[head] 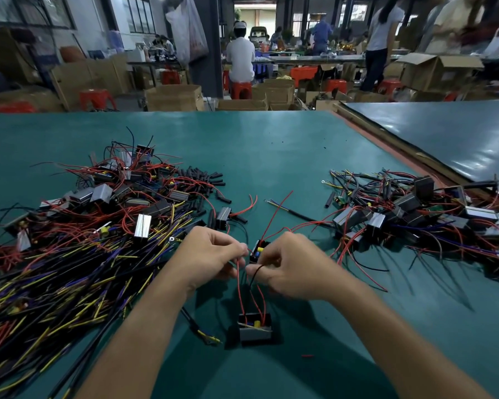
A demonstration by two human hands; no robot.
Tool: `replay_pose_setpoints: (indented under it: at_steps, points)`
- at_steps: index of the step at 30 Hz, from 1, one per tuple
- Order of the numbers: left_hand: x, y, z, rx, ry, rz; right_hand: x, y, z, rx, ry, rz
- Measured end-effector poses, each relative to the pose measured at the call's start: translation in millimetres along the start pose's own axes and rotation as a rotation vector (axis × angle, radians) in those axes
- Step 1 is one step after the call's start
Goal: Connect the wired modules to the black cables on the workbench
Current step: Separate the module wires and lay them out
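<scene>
I pinch floppy wires above a likely light module [255,326].
My left hand [213,254] holds its red wire [239,286], right hand [288,266] a black wire [254,276]; best gripped near ends.

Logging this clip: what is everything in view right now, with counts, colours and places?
workbench: one, green, across the foreground
second table: one, dark, far right
left pile: one, modules, red wires and black cables, workbench left
right pile: one, modules with red and black wires, workbench right
sleeves: many, black, beside the left pile
near module: one, black, nearest the person
middle module: one, black, beyond the near module
far module: one, black, below the sleeves
boxes: many, brown, floor beyond the workbench
stools: several, red, among the boxes
people: several, blurred, background
left hand: pinches a red wire
right hand: pinches a black wire
</scene>
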State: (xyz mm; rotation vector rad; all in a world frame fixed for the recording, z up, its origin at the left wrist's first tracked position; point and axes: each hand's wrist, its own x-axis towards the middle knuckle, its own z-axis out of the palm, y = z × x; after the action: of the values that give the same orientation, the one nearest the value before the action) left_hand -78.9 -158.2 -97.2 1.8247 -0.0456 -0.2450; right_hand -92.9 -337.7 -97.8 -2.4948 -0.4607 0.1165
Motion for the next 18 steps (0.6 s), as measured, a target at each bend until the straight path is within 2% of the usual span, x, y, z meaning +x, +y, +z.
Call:
replay_pose_setpoints:
  at_steps: [2, 8, 13, 18]
  points:
    - [1, -1, 0, 0.022, 0.014, 0.022, 0, -1, 5, -0.085, 0.023, -0.015]
    - [3, -2, -1, 0.019, 0.113, 0.026, -1, 8, -7, -0.051, -0.063, 0.03]
    - [4, -1, 0, 0.046, 0.131, 0.042, -3, 25, -25, 0.056, -0.182, 0.045]
    - [3, 0, 0, 0.051, 0.157, 0.034, -3, 31, -34, 0.159, -0.165, 0.032]
